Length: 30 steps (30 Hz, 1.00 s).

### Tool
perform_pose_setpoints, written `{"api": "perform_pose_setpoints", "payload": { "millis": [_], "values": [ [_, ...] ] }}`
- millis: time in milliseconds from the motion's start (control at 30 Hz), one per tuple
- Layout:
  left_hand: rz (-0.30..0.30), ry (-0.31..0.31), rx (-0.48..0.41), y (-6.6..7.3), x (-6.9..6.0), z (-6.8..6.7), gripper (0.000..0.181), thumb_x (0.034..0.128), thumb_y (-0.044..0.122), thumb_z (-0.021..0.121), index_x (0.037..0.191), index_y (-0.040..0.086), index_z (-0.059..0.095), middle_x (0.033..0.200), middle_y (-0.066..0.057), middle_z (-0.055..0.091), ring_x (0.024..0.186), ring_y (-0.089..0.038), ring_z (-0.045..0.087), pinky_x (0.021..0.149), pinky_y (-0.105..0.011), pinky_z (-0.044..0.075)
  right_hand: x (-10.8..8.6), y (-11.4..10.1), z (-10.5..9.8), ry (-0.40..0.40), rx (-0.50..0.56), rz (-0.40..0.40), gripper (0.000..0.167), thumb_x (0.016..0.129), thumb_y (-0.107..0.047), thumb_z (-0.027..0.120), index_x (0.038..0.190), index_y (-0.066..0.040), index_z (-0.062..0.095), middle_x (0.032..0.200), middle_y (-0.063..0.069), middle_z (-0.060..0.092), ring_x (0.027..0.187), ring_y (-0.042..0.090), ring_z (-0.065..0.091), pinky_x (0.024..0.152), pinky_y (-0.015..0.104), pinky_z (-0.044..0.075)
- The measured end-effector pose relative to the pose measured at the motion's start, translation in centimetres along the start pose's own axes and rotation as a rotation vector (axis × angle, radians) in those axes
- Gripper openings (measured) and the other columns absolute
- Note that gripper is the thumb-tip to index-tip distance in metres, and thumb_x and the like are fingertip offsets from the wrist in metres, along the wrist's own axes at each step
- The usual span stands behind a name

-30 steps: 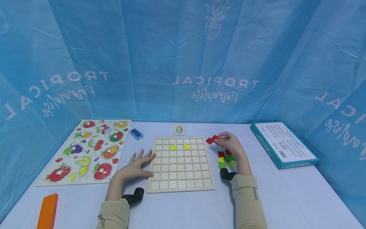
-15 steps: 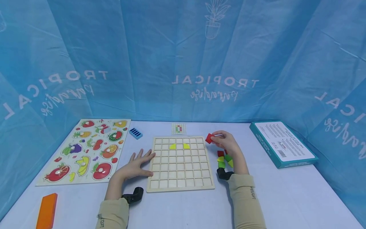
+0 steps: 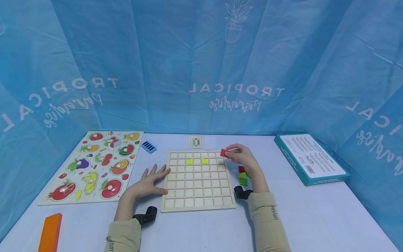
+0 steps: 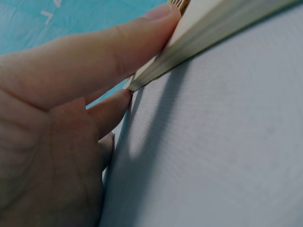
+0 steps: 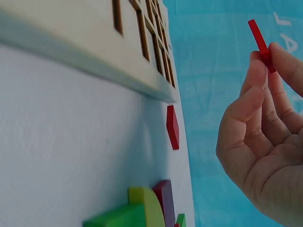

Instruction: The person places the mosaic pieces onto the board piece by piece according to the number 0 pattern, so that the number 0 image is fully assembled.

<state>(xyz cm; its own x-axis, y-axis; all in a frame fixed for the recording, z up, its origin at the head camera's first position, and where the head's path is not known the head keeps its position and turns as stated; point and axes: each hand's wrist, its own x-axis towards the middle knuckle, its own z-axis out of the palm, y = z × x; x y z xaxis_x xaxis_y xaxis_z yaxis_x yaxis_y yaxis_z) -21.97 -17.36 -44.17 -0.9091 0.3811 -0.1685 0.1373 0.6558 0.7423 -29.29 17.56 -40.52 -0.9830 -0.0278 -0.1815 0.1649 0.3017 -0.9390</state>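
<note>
Far L, an orange block (image 3: 50, 232) is seen nr. the front of the counter (image 3: 189, 232), w/ a fruit puzzle bd. (image 3: 97, 168) laid behind it. Beside that, a blue slotted pc. (image 3: 149, 147) is set toward the back. The L hand (image 3: 146, 185) is spread wide, nothing gripped; the L edge of the wooden grid bd. (image 3: 198, 183) is touched by its fingertips & thumb. Two yellow pcs. (image 3: 189, 161) are seated in the 2nd row from back, one cell btw; a small pattern card (image 3: 196, 142) is placed behind. Above the bd.'s back R corner a red tile (image 3: 224, 153) is pinched btw thumb & fingers of the R hand (image 3: 242, 156), other fingers partly bent. A second red tile (image 5: 173, 127) is shown in R wrist view, laid nr. the bd.'s corner. Loose red, yellow & green tiles (image 3: 242, 176) are grouped nr. the R wrist. Far R, a teal box (image 3: 310, 159) w/ white label is laid flat.
</note>
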Motion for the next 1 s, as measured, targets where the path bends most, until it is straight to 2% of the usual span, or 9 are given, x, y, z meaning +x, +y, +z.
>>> {"api": "perform_pose_setpoints", "payload": {
  "millis": [267,567,800,900,1000],
  "values": [
    [-0.009,0.002,0.006,-0.1,0.2,-0.1,0.088,0.0714,0.034,0.074,0.144,0.008,0.032,0.153,-0.017,0.014,0.139,-0.039,-0.011,0.110,-0.053,-0.013,-0.1,-0.3,1.3,-0.056,-0.012,-0.058,0.034,0.085,-0.019,0.067,0.114,-0.002,0.058,0.084,0.005,0.065,0.070,0.027,0.053,0.070,0.034,0.048],
    [-0.004,0.003,0.005,-0.1,0.1,-0.1,0.088,0.0711,0.033,0.075,0.143,0.007,0.032,0.153,-0.018,0.014,0.139,-0.039,-0.011,0.110,-0.054,-0.014,0.0,-0.6,3.1,-0.117,0.009,-0.096,0.026,0.085,-0.015,0.066,0.108,-0.003,0.061,0.086,0.006,0.065,0.083,0.035,0.057,0.070,0.034,0.049],
    [0.002,0.002,-0.011,0.0,0.1,-0.1,0.088,0.0711,0.033,0.075,0.143,0.006,0.032,0.152,-0.018,0.014,0.139,-0.040,-0.011,0.110,-0.054,-0.014,0.0,-1.4,4.8,-0.150,-0.044,-0.132,0.020,0.086,-0.010,0.063,0.104,-0.002,0.064,0.091,0.008,0.063,0.085,0.033,0.057,0.073,0.036,0.052],
    [0.003,0.003,-0.013,0.0,0.1,0.0,0.087,0.0711,0.032,0.075,0.143,0.006,0.032,0.152,-0.018,0.014,0.139,-0.040,-0.011,0.110,-0.054,-0.014,0.2,-1.8,5.6,-0.161,-0.056,-0.110,0.019,0.085,-0.011,0.064,0.103,-0.003,0.064,0.092,0.008,0.063,0.085,0.030,0.058,0.076,0.036,0.053],
    [0.003,0.005,-0.011,0.0,0.0,0.0,0.087,0.0711,0.032,0.075,0.143,0.006,0.033,0.152,-0.018,0.014,0.139,-0.040,-0.011,0.110,-0.054,-0.014,0.5,-2.2,6.4,-0.167,-0.076,-0.092,0.019,0.084,-0.011,0.065,0.102,-0.004,0.065,0.094,0.008,0.062,0.084,0.022,0.058,0.080,0.036,0.054]
  ]
}}
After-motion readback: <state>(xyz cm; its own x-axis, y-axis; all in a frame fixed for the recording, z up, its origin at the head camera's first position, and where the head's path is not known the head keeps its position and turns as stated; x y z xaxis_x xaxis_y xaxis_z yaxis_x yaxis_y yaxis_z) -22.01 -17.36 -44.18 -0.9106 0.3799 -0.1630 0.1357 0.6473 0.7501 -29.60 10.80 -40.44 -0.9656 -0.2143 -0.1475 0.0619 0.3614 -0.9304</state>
